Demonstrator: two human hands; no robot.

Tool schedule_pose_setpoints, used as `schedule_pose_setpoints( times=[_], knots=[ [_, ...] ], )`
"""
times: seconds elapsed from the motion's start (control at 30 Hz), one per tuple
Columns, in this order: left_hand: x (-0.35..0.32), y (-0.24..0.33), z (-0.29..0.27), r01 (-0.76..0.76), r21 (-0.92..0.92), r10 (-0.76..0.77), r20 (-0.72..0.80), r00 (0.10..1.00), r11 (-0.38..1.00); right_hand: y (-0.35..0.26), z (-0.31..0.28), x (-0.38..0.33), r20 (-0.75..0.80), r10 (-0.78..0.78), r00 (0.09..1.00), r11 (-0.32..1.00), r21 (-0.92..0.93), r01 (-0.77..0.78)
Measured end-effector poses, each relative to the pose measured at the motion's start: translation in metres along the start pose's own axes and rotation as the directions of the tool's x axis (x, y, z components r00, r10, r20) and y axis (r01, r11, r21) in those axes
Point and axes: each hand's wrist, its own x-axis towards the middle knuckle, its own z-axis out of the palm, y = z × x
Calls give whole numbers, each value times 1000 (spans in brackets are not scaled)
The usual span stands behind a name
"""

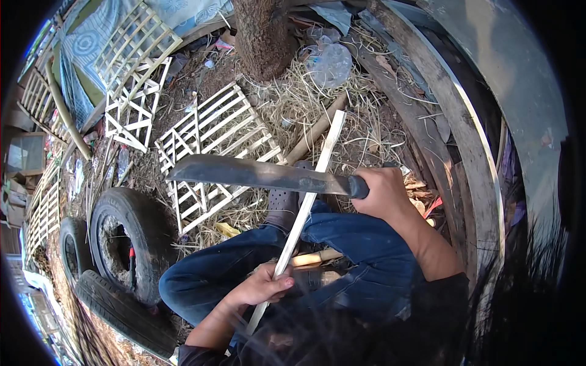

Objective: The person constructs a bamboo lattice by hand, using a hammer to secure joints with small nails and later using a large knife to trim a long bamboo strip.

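Observation:
My right hand (383, 192) grips the dark handle of a machete (262, 173), whose broad worn blade points left. The blade crosses over a long pale strip of split bamboo (303, 210); I cannot tell whether the two touch. Lower down, my left hand (264, 285) is closed around the strip near its lower end, thumb on top. The strip slants up and to the right from between my legs. Below it, between my crossed legs in blue jeans (366, 244), lies a short yellowish piece of bamboo (316, 258).
Beyond the blade lies a bamboo lattice panel (213, 134), with a second lattice (137, 49) further left. Old tyres (131, 210) stand at the left. A tree trunk (262, 36) rises ahead, shavings (293, 97) around it. Long planks (455, 104) run along the right.

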Motion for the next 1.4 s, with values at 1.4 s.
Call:
schedule_pose_setpoints(
  times=[1.4],
  knots=[
    [-73,-10,-19,-24,66,44,-321,946,998,146,-80,-54,-513,651,560,658,12,-753]
  ],
)
